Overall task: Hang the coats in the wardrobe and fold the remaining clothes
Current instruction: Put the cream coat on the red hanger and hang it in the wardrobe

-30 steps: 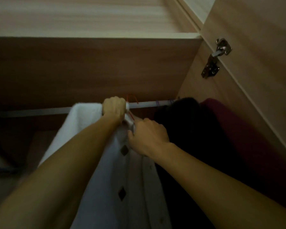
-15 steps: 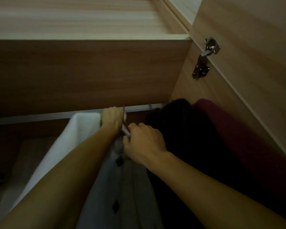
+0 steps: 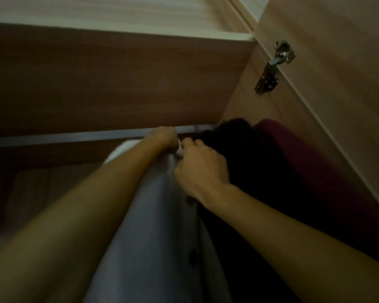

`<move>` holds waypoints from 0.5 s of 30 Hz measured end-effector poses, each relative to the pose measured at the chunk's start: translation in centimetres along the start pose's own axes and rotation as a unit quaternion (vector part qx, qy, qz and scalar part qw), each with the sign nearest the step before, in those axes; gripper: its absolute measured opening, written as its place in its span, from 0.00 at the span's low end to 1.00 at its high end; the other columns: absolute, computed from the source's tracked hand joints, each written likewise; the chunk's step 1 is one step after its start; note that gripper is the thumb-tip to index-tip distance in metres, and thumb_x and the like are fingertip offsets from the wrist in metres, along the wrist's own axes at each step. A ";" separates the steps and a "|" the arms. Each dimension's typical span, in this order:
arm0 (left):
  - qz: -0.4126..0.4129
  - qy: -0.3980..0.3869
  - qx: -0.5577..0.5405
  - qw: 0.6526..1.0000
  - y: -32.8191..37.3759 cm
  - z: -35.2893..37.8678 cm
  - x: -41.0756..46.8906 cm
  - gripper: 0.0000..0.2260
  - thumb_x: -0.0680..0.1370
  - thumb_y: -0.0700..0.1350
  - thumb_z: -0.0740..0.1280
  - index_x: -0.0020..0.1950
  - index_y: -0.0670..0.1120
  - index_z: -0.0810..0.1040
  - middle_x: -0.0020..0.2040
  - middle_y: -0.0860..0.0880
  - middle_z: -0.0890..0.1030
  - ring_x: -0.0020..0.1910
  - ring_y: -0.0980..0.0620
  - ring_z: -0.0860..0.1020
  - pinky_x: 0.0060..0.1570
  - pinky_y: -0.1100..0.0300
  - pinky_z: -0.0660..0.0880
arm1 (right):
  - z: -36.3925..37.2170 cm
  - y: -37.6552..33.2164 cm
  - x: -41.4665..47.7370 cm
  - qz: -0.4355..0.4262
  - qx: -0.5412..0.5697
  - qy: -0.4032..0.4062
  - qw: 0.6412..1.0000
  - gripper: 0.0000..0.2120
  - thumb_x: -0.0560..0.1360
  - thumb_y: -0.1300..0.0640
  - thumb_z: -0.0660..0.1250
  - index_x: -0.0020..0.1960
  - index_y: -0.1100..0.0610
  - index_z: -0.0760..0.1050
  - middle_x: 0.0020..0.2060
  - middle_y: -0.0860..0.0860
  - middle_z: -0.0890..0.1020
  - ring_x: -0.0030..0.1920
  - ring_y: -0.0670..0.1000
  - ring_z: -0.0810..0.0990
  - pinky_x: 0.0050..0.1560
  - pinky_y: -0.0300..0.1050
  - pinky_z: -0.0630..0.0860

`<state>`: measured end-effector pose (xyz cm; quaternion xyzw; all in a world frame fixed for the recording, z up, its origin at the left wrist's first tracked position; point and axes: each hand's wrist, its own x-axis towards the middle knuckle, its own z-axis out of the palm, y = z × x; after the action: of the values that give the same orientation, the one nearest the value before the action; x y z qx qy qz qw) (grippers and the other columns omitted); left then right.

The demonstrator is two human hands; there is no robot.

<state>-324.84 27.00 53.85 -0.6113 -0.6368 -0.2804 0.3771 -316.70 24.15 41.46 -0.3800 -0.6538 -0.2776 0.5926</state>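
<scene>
Wardrobe, head view: dim brown wooden wardrobe (image 3: 118,84) with a pale shelf edge overhead and a silver metal hinge (image 3: 274,66) on the open door at right.
Rail: a grey metal hanging rail (image 3: 74,136) crosses the back, its right part hidden behind the hands.
Coat: the long pale white coat with dark diamond buttons (image 3: 153,237) hangs down between the two forearms, its top right at the rail.
Left hand: the left hand (image 3: 164,136) is up against the rail, fingers curled tight round the coat's top. Whether a hanger hook sits over the rail is hidden.
Right hand: the right hand (image 3: 201,169) is just below it, fingers pinching the white collar edge.
Neighbours: a black hanging garment (image 3: 239,154) touches the right hand, and a dark maroon garment (image 3: 304,176) hangs beyond it by the side wall.
Risk, hook: letting go before the hook is truly seated would likely drop the coat to the wardrobe floor.
Risk, collar: tugging the collar could drag the coat askew on its support.
Risk, crowding: the black garment is close, so sliding the coat right may snag it.
Risk, light: the gloom makes the seating hard to check by eye.
</scene>
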 end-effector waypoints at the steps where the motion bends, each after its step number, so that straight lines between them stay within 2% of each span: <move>1: 0.004 -0.035 0.001 0.999 -0.4 -0.9 -0.1 0.14 0.79 0.45 0.62 0.62 0.39 0.73 0.58 0.41 0.75 0.55 0.44 0.75 0.56 0.55 0.72 | -0.3 -0.1 -0.2 0.001 0.002 -0.003 1.000 0.15 0.77 0.52 0.60 0.62 0.55 0.67 0.56 0.54 0.73 0.50 0.55 0.74 0.42 0.48 0.66; 2: 0.012 -0.064 -0.019 0.998 -0.9 -1.9 -0.7 0.14 0.79 0.44 0.62 0.61 0.39 0.73 0.56 0.42 0.75 0.54 0.44 0.74 0.58 0.51 0.72 | -0.6 -0.3 -0.5 0.001 0.005 -0.006 1.000 0.15 0.77 0.52 0.59 0.62 0.55 0.68 0.56 0.55 0.74 0.50 0.55 0.74 0.42 0.48 0.66; 4: 0.035 -0.098 -0.067 0.992 -2.5 -4.5 -2.3 0.14 0.80 0.45 0.60 0.62 0.39 0.73 0.55 0.43 0.75 0.53 0.44 0.76 0.56 0.49 0.74 | -1.0 -0.7 -1.2 -0.002 0.011 -0.004 1.000 0.16 0.77 0.53 0.58 0.64 0.54 0.68 0.56 0.54 0.74 0.50 0.56 0.75 0.42 0.48 0.66; 6: 0.037 -0.158 -0.178 0.971 -4.5 -5.7 -3.7 0.14 0.80 0.49 0.61 0.59 0.42 0.76 0.54 0.42 0.79 0.50 0.44 0.79 0.51 0.48 0.78 | -1.3 -1.3 -1.8 -0.009 0.019 0.004 1.000 0.17 0.78 0.54 0.57 0.66 0.54 0.67 0.56 0.54 0.74 0.46 0.55 0.74 0.41 0.47 0.65; 7: 0.038 -0.176 -0.259 0.949 -5.5 -5.5 -4.5 0.14 0.79 0.52 0.63 0.56 0.43 0.78 0.52 0.40 0.81 0.47 0.43 0.80 0.51 0.47 0.78 | -1.6 -1.6 -2.1 -0.009 0.026 0.008 1.000 0.17 0.78 0.55 0.56 0.67 0.53 0.67 0.56 0.54 0.74 0.45 0.54 0.73 0.40 0.46 0.65; 9: 0.067 -0.143 -0.397 0.904 -6.4 -4.5 -6.8 0.15 0.77 0.55 0.64 0.50 0.45 0.82 0.49 0.39 0.83 0.46 0.41 0.81 0.54 0.43 0.77 | -2.4 -2.3 -2.8 0.002 0.041 0.018 0.999 0.16 0.78 0.55 0.56 0.65 0.53 0.69 0.56 0.54 0.75 0.47 0.56 0.75 0.41 0.46 0.67; 10: 0.097 -0.115 -0.417 0.896 -6.5 -3.9 -7.7 0.14 0.77 0.56 0.64 0.49 0.46 0.82 0.50 0.39 0.82 0.48 0.42 0.81 0.55 0.42 0.76 | -3.0 -2.5 -3.0 0.011 0.047 0.024 0.999 0.16 0.78 0.55 0.56 0.64 0.54 0.71 0.56 0.55 0.76 0.49 0.57 0.76 0.43 0.46 0.70; 12: 0.146 -0.051 -0.418 0.895 -6.4 -2.5 -10.3 0.12 0.78 0.56 0.62 0.54 0.51 0.78 0.57 0.43 0.80 0.54 0.46 0.79 0.58 0.43 0.75 | -4.1 -2.7 -3.3 0.030 0.059 0.036 0.997 0.13 0.78 0.56 0.56 0.58 0.56 0.75 0.53 0.56 0.78 0.50 0.58 0.77 0.45 0.49 0.74; 13: 0.156 -0.025 -0.422 0.893 -6.1 -1.8 -11.6 0.13 0.79 0.56 0.61 0.60 0.53 0.75 0.62 0.46 0.77 0.59 0.48 0.76 0.61 0.45 0.73 | -4.7 -2.7 -3.4 0.039 0.064 0.042 0.996 0.13 0.78 0.57 0.56 0.57 0.57 0.76 0.52 0.56 0.79 0.48 0.57 0.78 0.45 0.50 0.75; 15: 0.154 0.001 -0.427 0.891 -5.2 -0.3 -14.9 0.23 0.79 0.58 0.59 0.73 0.55 0.63 0.71 0.50 0.67 0.67 0.51 0.68 0.67 0.50 0.66 | -5.8 -2.3 -4.0 0.054 0.063 0.048 0.995 0.13 0.79 0.58 0.56 0.58 0.56 0.76 0.51 0.56 0.81 0.48 0.56 0.78 0.45 0.48 0.75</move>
<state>-330.41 17.80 42.29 -0.8035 -0.3533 -0.4643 0.1181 -315.27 17.47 38.54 -0.3628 -0.6189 -0.2214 0.6605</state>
